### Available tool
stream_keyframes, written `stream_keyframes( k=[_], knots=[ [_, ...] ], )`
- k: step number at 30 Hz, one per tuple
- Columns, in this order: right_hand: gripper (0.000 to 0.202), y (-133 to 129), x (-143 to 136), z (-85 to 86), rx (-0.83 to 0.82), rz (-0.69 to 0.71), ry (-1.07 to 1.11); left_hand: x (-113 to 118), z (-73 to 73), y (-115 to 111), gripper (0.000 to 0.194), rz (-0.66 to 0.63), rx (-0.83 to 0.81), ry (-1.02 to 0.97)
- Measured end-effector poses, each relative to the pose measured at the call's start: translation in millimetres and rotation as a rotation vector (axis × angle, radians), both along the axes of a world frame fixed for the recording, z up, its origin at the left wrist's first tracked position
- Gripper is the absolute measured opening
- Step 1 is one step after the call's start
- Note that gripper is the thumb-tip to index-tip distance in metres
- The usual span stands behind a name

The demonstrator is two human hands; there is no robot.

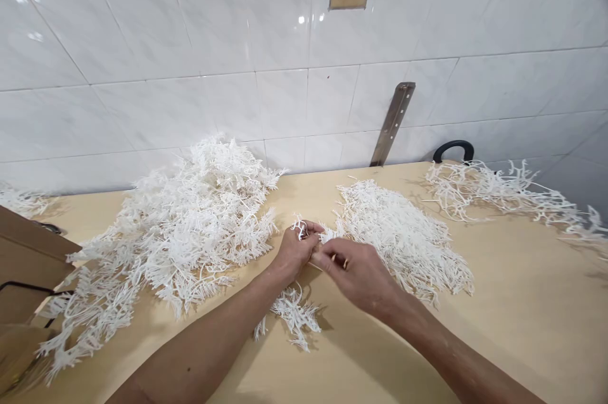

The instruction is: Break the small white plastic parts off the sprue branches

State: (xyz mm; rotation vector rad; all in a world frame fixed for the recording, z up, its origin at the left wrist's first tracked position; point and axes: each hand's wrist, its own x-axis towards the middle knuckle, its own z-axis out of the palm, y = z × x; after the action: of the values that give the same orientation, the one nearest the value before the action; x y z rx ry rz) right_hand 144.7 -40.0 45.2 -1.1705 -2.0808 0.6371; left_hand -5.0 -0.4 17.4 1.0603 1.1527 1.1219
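Holds a white branched sprig (300, 228) in the left hand (293, 251), fingers closed on it, at the centre of the frame. Brings the right hand (358, 268) close beside the left fingertips, thumb and forefinger drawn together; cannot tell what is between them. Just below, shows a small white cluster (298, 315) on the pale tabletop (522, 303). Left of centre, shows a large white pile (199, 201); right of centre, a flatter white pile (399, 233); at far right, looser white strands (513, 195) near a black handle (453, 145).
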Motion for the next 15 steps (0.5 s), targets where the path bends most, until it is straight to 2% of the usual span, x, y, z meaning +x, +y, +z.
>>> stream_keyframes(
  k=[3, 8, 12, 15],
  knots=[
    [0.016, 14.7, 23.2, 0.6, 0.222, -0.129, 0.018, 2.4, 2.5, 0.0, 0.013, 0.072, 0.007, 0.01],
    [0.035, 29.8, 41.7, -16.4, 0.293, 0.002, -0.172, 5.3, 4.1, 2.0, 0.012, 0.08, -0.013, -0.068],
    [0.02, 34.7, 37.8, -25.9, 0.314, -0.019, -0.127, 4.7, 5.1, 2.5, 0.014, 0.052, -0.001, -0.09],
    [0.019, 36.5, 35.7, -23.6, 0.286, -0.066, -0.061, 2.8, 6.6, 2.0, 0.012, -0.021, 0.026, -0.098]
  ],
)
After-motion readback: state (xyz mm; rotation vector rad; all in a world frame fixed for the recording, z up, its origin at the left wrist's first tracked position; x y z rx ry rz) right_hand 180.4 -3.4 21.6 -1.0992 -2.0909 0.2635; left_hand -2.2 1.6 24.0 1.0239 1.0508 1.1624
